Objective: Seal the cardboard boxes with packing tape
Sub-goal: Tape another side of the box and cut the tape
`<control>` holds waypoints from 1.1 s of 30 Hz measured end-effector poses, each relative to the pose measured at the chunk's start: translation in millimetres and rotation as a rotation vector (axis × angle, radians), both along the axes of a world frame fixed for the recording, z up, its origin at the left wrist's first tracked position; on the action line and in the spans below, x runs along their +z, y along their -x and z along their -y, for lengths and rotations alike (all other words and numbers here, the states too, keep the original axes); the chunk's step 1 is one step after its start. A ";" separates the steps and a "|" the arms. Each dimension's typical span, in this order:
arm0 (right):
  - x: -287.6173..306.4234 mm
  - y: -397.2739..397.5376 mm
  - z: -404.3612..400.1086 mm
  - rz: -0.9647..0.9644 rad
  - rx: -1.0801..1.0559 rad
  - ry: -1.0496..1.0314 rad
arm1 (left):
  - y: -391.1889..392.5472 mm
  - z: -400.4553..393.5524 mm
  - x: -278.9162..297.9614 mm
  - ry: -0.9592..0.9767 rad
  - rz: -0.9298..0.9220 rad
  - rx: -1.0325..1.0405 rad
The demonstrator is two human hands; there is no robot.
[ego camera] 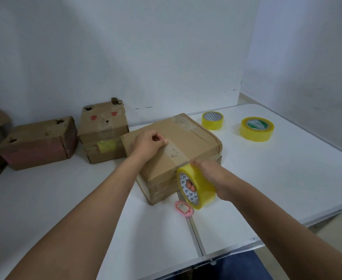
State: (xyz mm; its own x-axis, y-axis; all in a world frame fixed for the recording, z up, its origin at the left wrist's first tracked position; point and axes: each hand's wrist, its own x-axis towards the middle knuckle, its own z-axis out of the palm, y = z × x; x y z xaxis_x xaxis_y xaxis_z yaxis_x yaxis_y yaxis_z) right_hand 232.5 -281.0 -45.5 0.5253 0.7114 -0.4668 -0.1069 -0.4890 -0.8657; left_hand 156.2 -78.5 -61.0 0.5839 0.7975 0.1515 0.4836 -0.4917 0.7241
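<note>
One flat brown cardboard box [178,146] sits mid-table, a glossy clear tape strip running along its top seam. Left hand [148,145] pinches and presses the strip's far end; right hand [208,178] grips the yellow translucent tape roll [196,186] at the near edge, fingers through its core. Step in hand: laying the strip. Next move probably requires wrapping over the edge, then cutting. Two taped, scuffed boxes [103,134] stand behind; two spare rolls [256,129] lie right.

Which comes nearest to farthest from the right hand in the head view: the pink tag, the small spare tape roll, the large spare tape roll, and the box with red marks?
From the right hand:
1. Pink tag, just below-left of it, by the near box corner.
2. Small spare tape roll and large spare tape roll, both behind on the right; too close to call.
3. Box with red marks, far back left.
</note>
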 end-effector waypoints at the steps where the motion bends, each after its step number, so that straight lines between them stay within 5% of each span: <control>1: -0.9 -0.1 -0.1 -0.001 -0.001 0.000 | 0.1 0.6 -0.5 -0.019 -0.007 0.001; 11: 1.8 2.7 2.6 -0.091 0.017 -0.061 | 2.5 -0.2 -1.5 -0.236 -0.149 -0.032; 21: 2.2 4.5 3.8 -0.083 0.021 -0.061 | -2.6 -13.2 4.8 -0.222 -0.210 0.069; 24: -0.2 2.9 2.7 -0.102 0.027 -0.072 | 2.3 1.8 7.2 -0.224 -0.190 -0.101; 27: -3.5 3.0 3.4 -0.093 0.028 -0.074 | 12.7 29.1 -8.6 -0.242 -0.364 -0.314; 33: -5.7 6.3 5.1 -0.118 0.004 -0.084 | 23.8 37.1 -20.3 -0.416 -0.483 -0.326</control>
State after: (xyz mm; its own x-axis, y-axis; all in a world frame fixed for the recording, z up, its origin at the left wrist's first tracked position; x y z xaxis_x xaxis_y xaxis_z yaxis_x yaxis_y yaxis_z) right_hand 226.3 -286.1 -51.2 0.4672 0.7529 -0.4636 -0.2082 -0.4160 -0.8852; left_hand 132.4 -115.6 -81.3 0.8613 0.5032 0.0695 0.4843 -0.8548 0.1866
